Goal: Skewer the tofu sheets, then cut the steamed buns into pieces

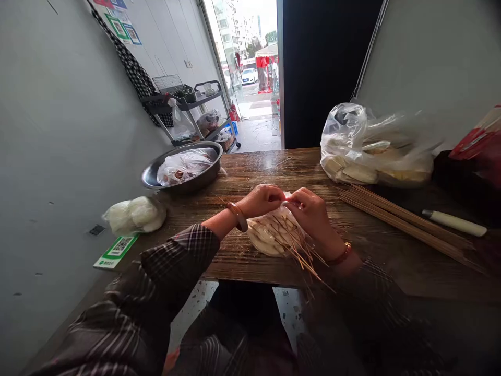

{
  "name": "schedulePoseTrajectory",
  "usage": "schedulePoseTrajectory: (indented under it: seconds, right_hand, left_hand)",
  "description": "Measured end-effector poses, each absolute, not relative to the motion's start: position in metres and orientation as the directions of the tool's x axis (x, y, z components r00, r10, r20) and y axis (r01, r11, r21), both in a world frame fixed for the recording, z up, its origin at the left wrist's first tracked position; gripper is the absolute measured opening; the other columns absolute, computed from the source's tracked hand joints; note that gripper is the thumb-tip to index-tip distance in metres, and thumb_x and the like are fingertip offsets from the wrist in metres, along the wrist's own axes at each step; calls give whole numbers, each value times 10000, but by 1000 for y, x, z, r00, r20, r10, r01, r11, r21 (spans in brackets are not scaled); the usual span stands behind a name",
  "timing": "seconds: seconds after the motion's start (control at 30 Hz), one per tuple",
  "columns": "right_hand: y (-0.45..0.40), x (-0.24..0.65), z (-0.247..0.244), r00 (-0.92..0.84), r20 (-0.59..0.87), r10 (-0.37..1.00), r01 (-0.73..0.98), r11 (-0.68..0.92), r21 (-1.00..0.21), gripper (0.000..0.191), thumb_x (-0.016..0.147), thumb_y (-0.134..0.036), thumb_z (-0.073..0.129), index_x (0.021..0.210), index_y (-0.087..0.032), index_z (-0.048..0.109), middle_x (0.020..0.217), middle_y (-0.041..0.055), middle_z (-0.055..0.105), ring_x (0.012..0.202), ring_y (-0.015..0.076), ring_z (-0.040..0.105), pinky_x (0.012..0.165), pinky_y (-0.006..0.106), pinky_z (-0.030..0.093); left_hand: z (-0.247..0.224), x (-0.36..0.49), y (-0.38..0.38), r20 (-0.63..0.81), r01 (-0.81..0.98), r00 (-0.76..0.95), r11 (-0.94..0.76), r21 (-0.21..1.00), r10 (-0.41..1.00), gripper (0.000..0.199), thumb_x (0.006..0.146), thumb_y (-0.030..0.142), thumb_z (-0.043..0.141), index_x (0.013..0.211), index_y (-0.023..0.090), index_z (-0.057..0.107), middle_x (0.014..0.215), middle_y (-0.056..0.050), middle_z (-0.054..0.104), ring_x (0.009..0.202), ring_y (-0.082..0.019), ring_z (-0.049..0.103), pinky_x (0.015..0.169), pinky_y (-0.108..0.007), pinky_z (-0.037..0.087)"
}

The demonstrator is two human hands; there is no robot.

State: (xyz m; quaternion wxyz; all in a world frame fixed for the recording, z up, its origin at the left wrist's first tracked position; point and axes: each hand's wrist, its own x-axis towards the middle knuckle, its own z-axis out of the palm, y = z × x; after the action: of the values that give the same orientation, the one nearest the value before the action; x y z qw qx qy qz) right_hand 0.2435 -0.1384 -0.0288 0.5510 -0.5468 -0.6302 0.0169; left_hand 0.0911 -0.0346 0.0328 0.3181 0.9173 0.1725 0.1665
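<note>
In the head view, a thin clear plastic bag (pixel 276 211) lies around pale, flat pieces of food (pixel 263 236) on the wooden table. Several thin wooden skewers (pixel 303 256) stick out of the food toward the table's front edge. My left hand (pixel 266 200), with a bangle at its wrist, pinches the far end of the bag. Close against it, my right hand (pixel 311 209) also has its fingers closed on the bag. The fingertips nearly meet, and the exact bit of plastic between them is too small to make out.
A metal basin (pixel 213 166) holding a white bag stands at the back left. Nearer are a bagged white bundle (pixel 136 215) and a green code card (pixel 116 251). On the right are a large filled plastic bag (pixel 348 151), long skewers (pixel 399 222) and a white-handled tool (pixel 457 222).
</note>
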Motion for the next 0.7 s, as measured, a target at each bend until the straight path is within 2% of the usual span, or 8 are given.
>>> schedulePoseTrajectory:
  seconds: [0.13,0.2,0.3,0.4,0.47,0.57,0.63,0.7]
  right_hand:
    - [-140,248,-25,137,683,718,691,425,-585,115,887,-256,673,781,-215,683,742,11,625,694,157,572,648,282,431]
    - [-142,251,-21,68,672,738,694,449,-563,134,927,-271,627,839,-217,712,816,28,673,741,161,602,683,286,446]
    - [-147,255,-14,-7,635,773,765,413,-494,251,981,-296,533,850,-202,725,877,60,694,781,169,609,702,295,435]
    - [-152,264,-7,-61,570,819,826,363,-432,347,982,-312,515,719,-176,696,737,49,640,681,154,552,637,292,371]
    - [-155,272,-4,-145,507,850,782,412,-467,347,961,-314,543,681,-172,691,664,24,611,622,133,518,608,284,340]
    - [-158,283,-2,-294,400,868,641,490,-591,293,933,-323,575,731,-185,735,661,-2,648,603,110,525,600,264,343]
    - [-158,287,-2,-315,354,880,583,474,-660,284,914,-351,591,738,-193,748,661,-14,662,602,104,527,585,257,341]
    - [-157,288,-3,-222,355,908,566,417,-712,318,901,-401,597,718,-185,742,629,-16,643,585,101,509,559,257,329]
  left_hand:
    - [31,92,-34,241,215,873,-778,591,424,120,780,162,560,742,130,670,655,20,564,609,-85,466,581,-214,369]
    - [30,91,-33,263,234,866,-809,539,425,116,759,134,542,718,134,650,644,25,544,593,-84,446,570,-217,351]
    - [31,86,-31,310,245,865,-872,424,394,118,747,106,523,694,143,621,652,22,529,598,-90,432,579,-226,348]
    - [36,80,-30,323,223,897,-939,261,303,146,757,77,498,678,152,596,690,-1,542,644,-113,455,627,-248,382]
    - [39,74,-30,290,199,928,-969,144,234,175,780,74,485,664,158,584,707,-17,545,677,-132,474,668,-267,410]
    - [43,65,-31,215,175,960,-984,30,178,195,829,98,482,691,161,604,739,-33,559,718,-151,505,719,-291,447]
    - [45,58,-35,200,169,965,-985,21,170,200,873,131,478,757,158,639,796,-47,589,764,-162,537,762,-310,474]
    - [47,52,-42,237,163,956,-985,56,172,181,912,202,501,914,152,675,932,-75,623,860,-179,578,823,-336,499]
